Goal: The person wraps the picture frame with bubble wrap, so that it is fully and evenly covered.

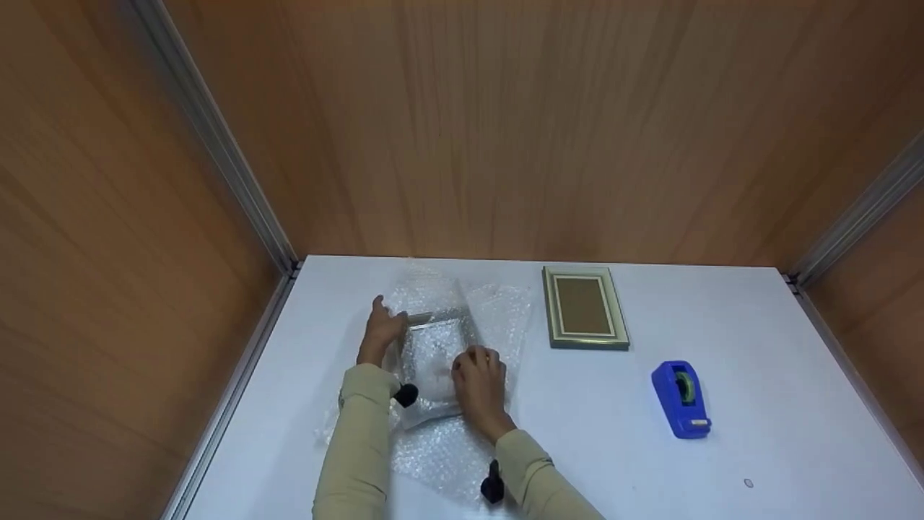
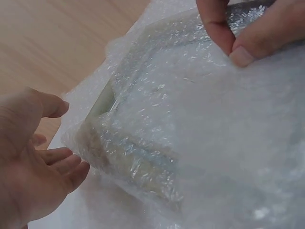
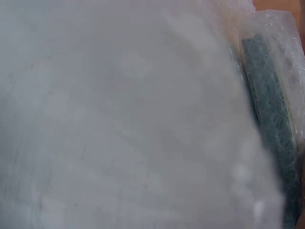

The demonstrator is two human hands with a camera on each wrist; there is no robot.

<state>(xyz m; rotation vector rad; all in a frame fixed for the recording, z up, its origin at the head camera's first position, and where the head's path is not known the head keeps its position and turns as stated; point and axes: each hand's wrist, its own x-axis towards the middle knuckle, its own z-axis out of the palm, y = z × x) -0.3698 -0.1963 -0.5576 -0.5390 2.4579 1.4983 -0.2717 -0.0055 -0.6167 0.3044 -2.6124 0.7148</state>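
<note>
Being pinched between the thumb and fingers of the right hand (image 1: 479,383) is some bubble wrap (image 1: 437,451), over the right side of the wrapped frame (image 1: 429,361). The fingers of the left hand (image 1: 381,334) are held loosely spread at the far left corner of the wrapped frame; whether the wrap is touched by them cannot be told. The wrapped frame is laid flat on the tabletop (image 1: 577,412), and the wrap is spread out past its far, right and near sides. Near the wrapped frame's near side, each olive sleeve (image 1: 357,448) is accompanied by a black device (image 1: 406,395) at the wrist. To the right of the wrapped frame and slightly farther back, a second frame (image 1: 583,306) with a brown panel is placed. Well to the wrapped frame's right, a blue tape dispenser (image 1: 677,417) is set. Behind the wrapped frame, the tabletop is bordered by a wood-grain wall (image 1: 505,130).
</note>
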